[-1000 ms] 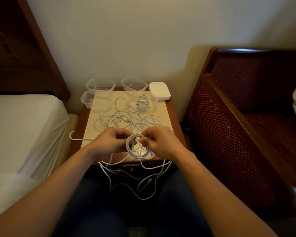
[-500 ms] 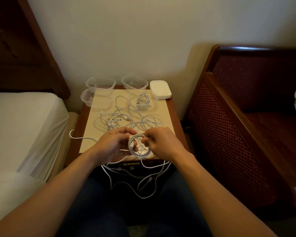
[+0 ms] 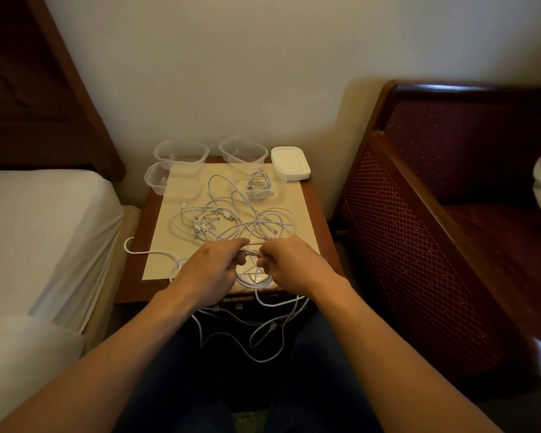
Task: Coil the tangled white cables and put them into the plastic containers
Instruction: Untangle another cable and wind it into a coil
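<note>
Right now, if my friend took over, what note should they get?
Left hand and right hand: both pinch one half-wound cable coil at the table's near edge.
Done: one coiled cable sits in a tub.
Left: finish this coil, untangle the cable pile and the strands hanging off the front, then fill the three empty tubs at the back.

Table point(image 3: 138, 276) is boxed in: bed point(image 3: 44, 245) tight on its left, chair point(image 3: 419, 245) close on its right, wall behind. Loose cables point(image 3: 231, 220) sprawl across the middle of the mat point(image 3: 303, 214) and hang off the front edge. Tubs point(image 3: 181, 151) and lids point(image 3: 289, 162) crowd the back row. Bare mat at front-left corner and along the right edge.
</note>
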A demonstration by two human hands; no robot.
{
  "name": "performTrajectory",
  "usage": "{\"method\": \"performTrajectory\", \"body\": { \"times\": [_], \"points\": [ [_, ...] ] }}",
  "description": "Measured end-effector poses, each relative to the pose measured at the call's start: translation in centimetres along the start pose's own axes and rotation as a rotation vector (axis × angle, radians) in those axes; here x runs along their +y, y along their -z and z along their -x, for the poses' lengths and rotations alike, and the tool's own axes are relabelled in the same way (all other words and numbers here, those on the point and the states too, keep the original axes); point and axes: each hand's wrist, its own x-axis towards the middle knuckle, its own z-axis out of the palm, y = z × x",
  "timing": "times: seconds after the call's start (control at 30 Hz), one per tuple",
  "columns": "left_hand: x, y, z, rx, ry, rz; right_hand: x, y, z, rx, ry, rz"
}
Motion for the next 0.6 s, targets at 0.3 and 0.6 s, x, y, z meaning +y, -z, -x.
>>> {"method": "performTrajectory", "body": {
  "times": [0.3, 0.6],
  "points": [
    [-0.2, -0.8, 0.7, 0.06, 0.068, 0.192, 0.4, 0.2, -0.1, -0.056, -0.142, -0.454],
    [-0.9, -1.1, 1.2, 0.071, -0.187, -0.056, 1.5, 1.9, 0.7, -0.236, -0.318, -0.836]
  ]
}}
